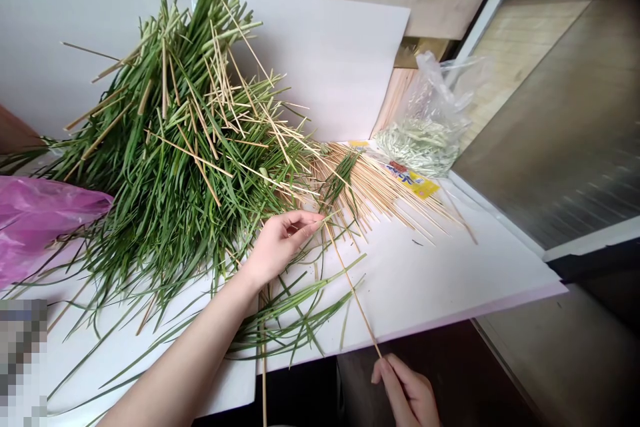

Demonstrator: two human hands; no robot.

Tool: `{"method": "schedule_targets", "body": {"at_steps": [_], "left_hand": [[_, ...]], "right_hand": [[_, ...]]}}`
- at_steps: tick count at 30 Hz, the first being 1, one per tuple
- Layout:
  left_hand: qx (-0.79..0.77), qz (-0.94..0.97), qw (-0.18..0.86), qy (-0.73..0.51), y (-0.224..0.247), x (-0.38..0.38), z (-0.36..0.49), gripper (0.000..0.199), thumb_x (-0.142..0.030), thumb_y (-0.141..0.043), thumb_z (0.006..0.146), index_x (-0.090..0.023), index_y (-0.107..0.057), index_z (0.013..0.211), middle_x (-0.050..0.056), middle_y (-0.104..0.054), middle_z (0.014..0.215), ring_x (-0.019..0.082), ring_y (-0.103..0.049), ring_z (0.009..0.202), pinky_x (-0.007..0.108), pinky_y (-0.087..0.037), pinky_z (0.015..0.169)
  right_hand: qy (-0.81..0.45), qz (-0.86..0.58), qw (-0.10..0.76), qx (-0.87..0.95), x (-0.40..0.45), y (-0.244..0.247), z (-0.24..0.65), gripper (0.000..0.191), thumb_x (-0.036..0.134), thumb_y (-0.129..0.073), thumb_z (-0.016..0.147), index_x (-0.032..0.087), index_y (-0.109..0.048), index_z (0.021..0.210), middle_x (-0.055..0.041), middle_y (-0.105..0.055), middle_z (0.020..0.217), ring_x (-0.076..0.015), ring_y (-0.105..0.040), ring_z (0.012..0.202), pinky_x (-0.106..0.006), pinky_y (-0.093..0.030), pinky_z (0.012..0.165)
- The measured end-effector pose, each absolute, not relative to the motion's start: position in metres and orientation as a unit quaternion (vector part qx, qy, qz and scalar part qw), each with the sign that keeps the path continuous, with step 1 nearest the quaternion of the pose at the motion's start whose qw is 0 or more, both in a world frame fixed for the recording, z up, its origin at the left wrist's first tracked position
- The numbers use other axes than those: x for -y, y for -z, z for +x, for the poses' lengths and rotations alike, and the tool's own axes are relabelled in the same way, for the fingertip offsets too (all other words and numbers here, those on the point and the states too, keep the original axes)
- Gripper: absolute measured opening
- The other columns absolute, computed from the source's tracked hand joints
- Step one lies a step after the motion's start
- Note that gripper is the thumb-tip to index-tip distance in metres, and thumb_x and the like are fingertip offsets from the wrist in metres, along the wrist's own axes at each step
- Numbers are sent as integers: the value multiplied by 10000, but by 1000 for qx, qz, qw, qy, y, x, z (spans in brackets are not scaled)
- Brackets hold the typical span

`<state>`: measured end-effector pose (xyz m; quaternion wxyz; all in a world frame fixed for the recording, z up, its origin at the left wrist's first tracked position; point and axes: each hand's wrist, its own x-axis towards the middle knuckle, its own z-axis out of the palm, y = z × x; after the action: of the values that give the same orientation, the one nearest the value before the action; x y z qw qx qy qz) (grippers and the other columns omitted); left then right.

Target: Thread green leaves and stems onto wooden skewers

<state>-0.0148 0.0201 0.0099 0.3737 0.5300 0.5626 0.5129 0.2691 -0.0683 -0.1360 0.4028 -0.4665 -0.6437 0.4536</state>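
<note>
My right hand (407, 390) is closed on the lower end of a thin wooden skewer (355, 290), past the table's front edge. The skewer slants up and left to my left hand (287, 240), whose thumb and forefinger pinch a green stalk (330, 215) at its tip. A large heap of green leafy stalks (175, 180) with skewers stuck among them stands behind and left of my left hand. Loose green blades (300, 307) lie below that hand. Many bare skewers (390, 187) are spread behind it, with a small green bundle (343, 177) on them.
A clear plastic bag (425, 127) of pale green strips stands at the back right, near a yellow wrapper (415, 183). Pink plastic (45, 220) lies at the left. White boards (325, 60) rise behind the white tabletop (440, 287). A framed panel (555, 113) leans at the right.
</note>
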Motion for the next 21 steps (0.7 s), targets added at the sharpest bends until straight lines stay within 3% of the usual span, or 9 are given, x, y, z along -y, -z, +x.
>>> {"method": "schedule_targets", "body": {"at_steps": [13,21], "left_hand": [[-579,519,366,-512,-11,-20,-13,302,-425,-723,843,-146,-760,951,69,-758,949,181,-656,829,292,-487,767],[-578,519,362,-515,-11,-19,-13,287,-413,-729,846,-145,-757,944,72,-757,946,183,-662,837,295,-489,782]], "right_hand": [[-438,-452,393,670,63,131,270,447,419,-502,1020,197,-573,638,1,-561,568,-136,-536,494,-201,-427,502],[-426,-453,413,665,65,131,268,449,410,-507,1020,197,-561,629,14,-530,553,-120,-509,474,-195,-399,479]]}}
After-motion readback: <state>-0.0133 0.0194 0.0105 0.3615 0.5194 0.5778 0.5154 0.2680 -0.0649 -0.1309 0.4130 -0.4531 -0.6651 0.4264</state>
